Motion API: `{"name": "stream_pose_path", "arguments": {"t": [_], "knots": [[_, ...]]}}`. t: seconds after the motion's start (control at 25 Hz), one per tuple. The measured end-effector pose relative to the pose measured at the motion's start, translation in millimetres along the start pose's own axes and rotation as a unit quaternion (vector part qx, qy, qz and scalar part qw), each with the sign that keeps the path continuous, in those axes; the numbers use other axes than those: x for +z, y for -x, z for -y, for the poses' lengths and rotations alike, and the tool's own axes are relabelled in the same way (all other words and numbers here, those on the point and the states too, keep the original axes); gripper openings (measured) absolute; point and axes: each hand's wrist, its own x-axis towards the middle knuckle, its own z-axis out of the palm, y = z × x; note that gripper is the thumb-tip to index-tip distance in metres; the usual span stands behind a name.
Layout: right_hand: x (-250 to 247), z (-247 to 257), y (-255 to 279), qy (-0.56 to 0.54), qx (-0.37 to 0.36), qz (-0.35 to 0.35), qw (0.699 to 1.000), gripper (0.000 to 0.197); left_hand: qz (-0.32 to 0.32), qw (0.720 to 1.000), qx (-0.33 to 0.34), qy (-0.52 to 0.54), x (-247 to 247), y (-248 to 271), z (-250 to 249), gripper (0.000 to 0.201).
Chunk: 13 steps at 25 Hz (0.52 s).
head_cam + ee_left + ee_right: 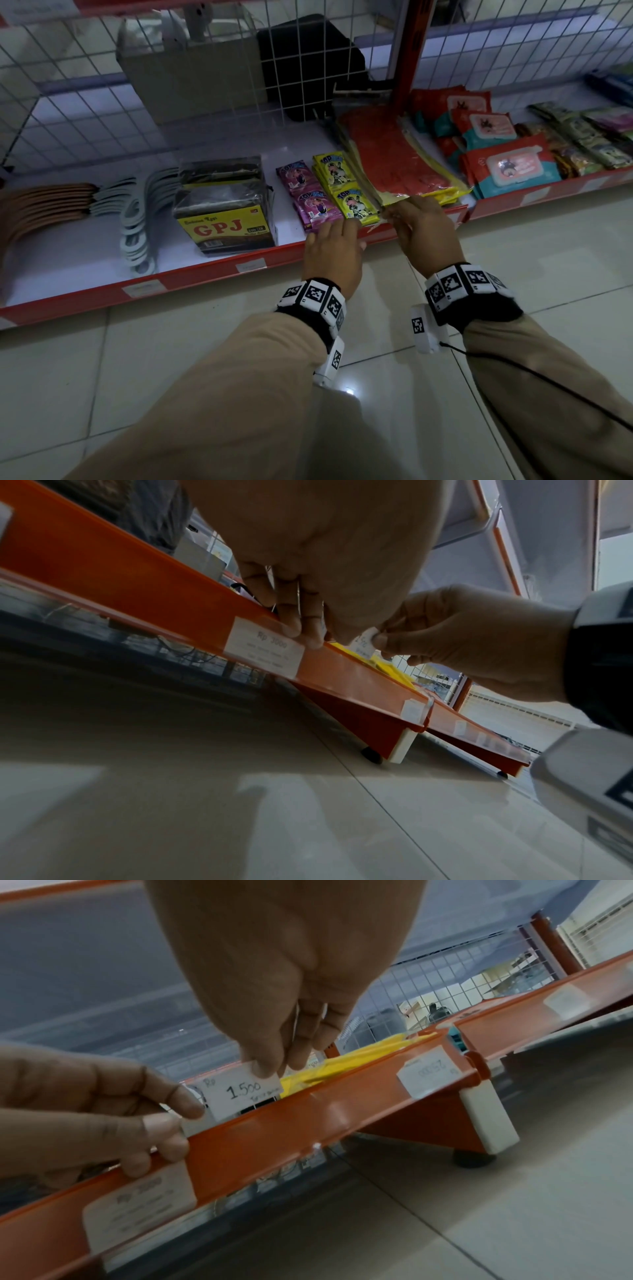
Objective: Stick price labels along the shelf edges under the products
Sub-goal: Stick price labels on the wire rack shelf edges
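- Landmark: red shelf edge (205, 274), the front rail of the bottom shelf, low over a tiled floor (513, 274)
- Right hand (426, 229) sits at the top of the shelf edge; thumb and fingers pinch the upper rim of a white price label (245, 1089) marked "Rp 1.500"
- That label stands upright just above and behind the shelf edge, its lower border dipping behind the rail's top lip; whether it is seated in the rail cannot be told
- Left hand (334, 253) is just left of the held label on the same shelf edge; fingers curled over the rail's top, fingertips (164, 1129) pressing the front face, one tip touching the label's left side
- A fitted label (265, 649) reading "Rp 3000" lies flat on the shelf edge right under the left fingertips
- Another fitted label (430, 1073) sits on the shelf edge further right of the held one, near the white end cap (486, 1121)
- On the shelf behind the edge: yellow sachets (346, 185) and pink sachets (308, 195) right behind the hands, a GPJ pack (222, 205) further left, red wipe packs (507, 168) further right
- Both wrists carry marker-tagged bands over tan sleeves
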Motion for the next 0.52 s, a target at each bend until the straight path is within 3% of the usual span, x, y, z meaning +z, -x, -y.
{"name": "stream_pose_path", "arguments": {"t": [0.32, 0.52], "knots": [[1.5, -3.4, 6.2, -0.014, -0.010, 0.007, 1.000, 0.015, -0.016, 0.998, 0.011, -0.067, 10.4, 0.7, -2.5, 0.037], [0.3, -1.7, 4.0, 0.039, -0.028, 0.042, 0.998, 0.014, -0.023, 0.997, 0.015, -0.071, 10.5, 2.8, -3.4, 0.038]]}}
